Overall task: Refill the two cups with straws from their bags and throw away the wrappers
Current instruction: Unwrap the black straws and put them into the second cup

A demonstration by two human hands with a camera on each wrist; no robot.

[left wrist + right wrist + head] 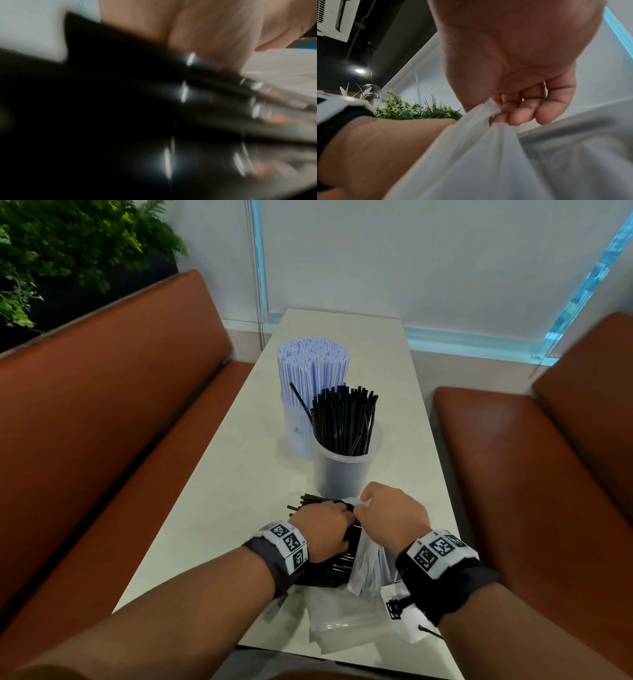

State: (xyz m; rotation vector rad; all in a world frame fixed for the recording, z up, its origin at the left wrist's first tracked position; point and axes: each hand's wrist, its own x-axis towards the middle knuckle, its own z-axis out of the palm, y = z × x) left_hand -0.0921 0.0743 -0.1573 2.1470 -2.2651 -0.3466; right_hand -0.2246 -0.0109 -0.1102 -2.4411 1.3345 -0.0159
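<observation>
Booth setting: pale narrow table (239,460) runs up the middle of the head view, brown benches (113,392) on both sides, plants (68,244) in the upper left corner. Centre of frame: two clear cups touching. Rear cup (295,433) is packed with white straws (313,364); front cup (344,470) holds black straws (344,422) standing upright, one leaning off toward the left. Both hands sit low in the frame, just below the front cup. Left hand (323,530) is curled down over a bundle of black straws (337,559) lying on the table, tips poking out toward the upper left of the hand. Left wrist view is blurred: dark glossy straws fill most of it, palm at the top. Right hand (394,513) touches the left hand; in the right wrist view its fingers (522,116) and thumb pinch a bunched edge of the thin white plastic bag (479,155), which hangs below the hand. Head view shows that bag draped beside the bundle, on its right. Flat clear wrapper (342,623) lies at the bottom edge of the table, with a white tag card (397,607) to its right under the right wrist.
</observation>
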